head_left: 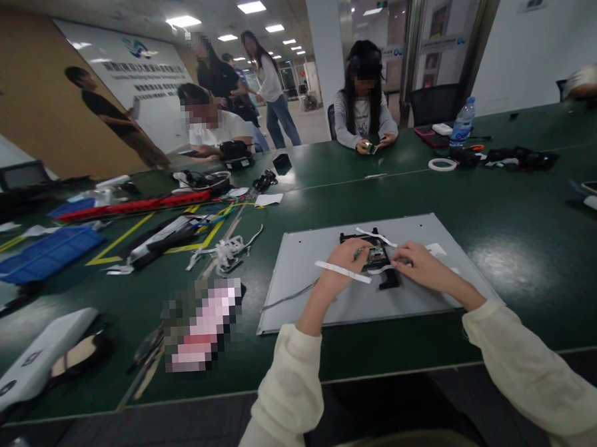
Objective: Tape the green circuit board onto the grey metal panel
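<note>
My left hand [348,264] reaches over a black frame-like part [389,279] with its fingers curled together. A small green piece [359,254], like a circuit board, shows at those fingertips. A white strip [344,272] lies across my left wrist. At the frame's right side, my right hand [423,265] is closed in a pinch. A short curved white strip [379,270] ends near its fingertips; what the pinch holds is too small to tell. Another white strip [376,237] crosses the top of the frame. All this rests on a light grey board [300,263].
Left of the board lie tangled white strips [227,254], a blurred pink phone-shaped thing [208,328], a blue tray [44,253] and a white device [42,357]. Toward the back right are a tape roll [442,165] and a water bottle [463,123]. A person [365,106] sits opposite.
</note>
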Action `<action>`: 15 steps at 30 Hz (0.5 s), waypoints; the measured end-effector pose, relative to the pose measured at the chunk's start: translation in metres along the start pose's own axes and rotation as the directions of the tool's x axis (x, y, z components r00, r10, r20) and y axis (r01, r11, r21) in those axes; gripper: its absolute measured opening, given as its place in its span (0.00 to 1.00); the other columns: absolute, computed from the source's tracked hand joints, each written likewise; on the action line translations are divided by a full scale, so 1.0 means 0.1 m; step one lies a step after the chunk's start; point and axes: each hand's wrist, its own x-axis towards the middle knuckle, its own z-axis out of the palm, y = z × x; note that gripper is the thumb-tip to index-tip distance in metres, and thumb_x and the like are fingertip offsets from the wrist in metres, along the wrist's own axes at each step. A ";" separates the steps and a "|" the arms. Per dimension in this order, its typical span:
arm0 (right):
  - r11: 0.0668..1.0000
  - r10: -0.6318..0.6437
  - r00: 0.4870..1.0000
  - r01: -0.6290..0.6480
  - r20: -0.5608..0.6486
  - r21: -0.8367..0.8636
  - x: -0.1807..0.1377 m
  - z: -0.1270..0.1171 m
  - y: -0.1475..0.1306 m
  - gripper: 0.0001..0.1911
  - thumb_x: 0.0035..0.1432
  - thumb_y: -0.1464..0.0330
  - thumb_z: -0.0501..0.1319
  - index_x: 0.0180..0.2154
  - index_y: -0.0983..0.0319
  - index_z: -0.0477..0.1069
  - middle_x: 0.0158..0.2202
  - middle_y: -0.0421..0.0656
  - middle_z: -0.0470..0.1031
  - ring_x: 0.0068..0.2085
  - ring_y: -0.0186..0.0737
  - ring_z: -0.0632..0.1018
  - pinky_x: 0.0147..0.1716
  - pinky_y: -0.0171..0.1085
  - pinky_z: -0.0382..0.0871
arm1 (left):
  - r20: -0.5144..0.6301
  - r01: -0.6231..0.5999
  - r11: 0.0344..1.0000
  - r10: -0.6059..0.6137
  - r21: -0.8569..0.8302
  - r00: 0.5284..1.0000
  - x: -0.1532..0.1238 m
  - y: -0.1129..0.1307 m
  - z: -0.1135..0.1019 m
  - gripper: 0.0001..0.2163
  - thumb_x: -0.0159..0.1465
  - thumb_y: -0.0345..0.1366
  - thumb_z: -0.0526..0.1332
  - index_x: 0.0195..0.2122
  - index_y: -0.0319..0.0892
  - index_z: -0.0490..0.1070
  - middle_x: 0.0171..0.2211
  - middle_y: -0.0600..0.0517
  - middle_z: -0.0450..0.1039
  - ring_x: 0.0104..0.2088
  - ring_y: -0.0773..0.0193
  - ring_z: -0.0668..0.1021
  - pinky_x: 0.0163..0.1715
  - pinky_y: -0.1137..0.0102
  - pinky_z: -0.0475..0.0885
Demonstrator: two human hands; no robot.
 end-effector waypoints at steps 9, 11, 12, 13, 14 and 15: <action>0.994 0.049 0.998 -0.052 0.030 0.099 0.00 -0.03 -0.03 0.12 0.58 0.62 0.56 0.32 0.62 0.72 0.37 0.45 0.71 0.41 0.40 0.71 0.43 0.39 0.62 | -0.058 0.128 0.990 -0.132 -0.062 0.990 -0.11 0.06 0.03 0.11 0.65 0.30 0.52 0.42 0.40 0.73 0.44 0.48 0.75 0.47 0.62 0.75 0.51 0.66 0.69; 0.981 0.081 0.996 -0.087 0.043 0.174 0.00 -0.06 -0.08 0.12 0.59 0.61 0.55 0.32 0.62 0.71 0.34 0.43 0.72 0.37 0.38 0.71 0.38 0.37 0.63 | -0.086 0.124 0.989 -0.131 -0.082 0.988 -0.12 0.10 0.04 0.11 0.65 0.31 0.52 0.43 0.40 0.73 0.45 0.48 0.75 0.48 0.62 0.75 0.51 0.66 0.69; 0.971 0.094 0.994 -0.103 0.050 0.218 -0.01 -0.08 -0.11 0.12 0.59 0.61 0.55 0.32 0.62 0.70 0.33 0.42 0.72 0.35 0.38 0.72 0.36 0.36 0.63 | -0.100 0.107 0.990 -0.116 -0.093 0.988 -0.13 0.13 0.04 0.11 0.65 0.31 0.53 0.44 0.40 0.73 0.45 0.48 0.75 0.48 0.62 0.75 0.51 0.67 0.69; 0.958 0.101 0.993 -0.112 0.055 0.266 -0.01 -0.10 -0.15 0.12 0.59 0.60 0.55 0.32 0.62 0.69 0.32 0.41 0.72 0.34 0.37 0.72 0.34 0.35 0.62 | -0.114 0.084 0.991 -0.096 -0.106 0.989 -0.14 0.16 0.05 0.11 0.65 0.32 0.53 0.44 0.40 0.72 0.46 0.47 0.75 0.48 0.62 0.75 0.51 0.67 0.68; 0.941 0.101 0.993 -0.115 0.059 0.317 -0.02 -0.12 -0.19 0.12 0.59 0.60 0.55 0.32 0.62 0.69 0.31 0.40 0.72 0.34 0.36 0.72 0.33 0.34 0.62 | -0.121 0.061 0.991 -0.076 -0.120 0.990 -0.15 0.20 0.05 0.11 0.66 0.33 0.52 0.45 0.40 0.72 0.47 0.47 0.74 0.49 0.62 0.74 0.51 0.67 0.68; 0.922 0.096 0.994 -0.112 0.062 0.372 -0.03 -0.13 -0.23 0.12 0.59 0.59 0.55 0.32 0.62 0.68 0.30 0.40 0.72 0.33 0.35 0.72 0.32 0.33 0.62 | -0.120 0.047 0.989 -0.063 -0.138 0.991 -0.15 0.24 0.06 0.12 0.66 0.34 0.53 0.46 0.40 0.72 0.48 0.47 0.74 0.50 0.62 0.74 0.51 0.68 0.68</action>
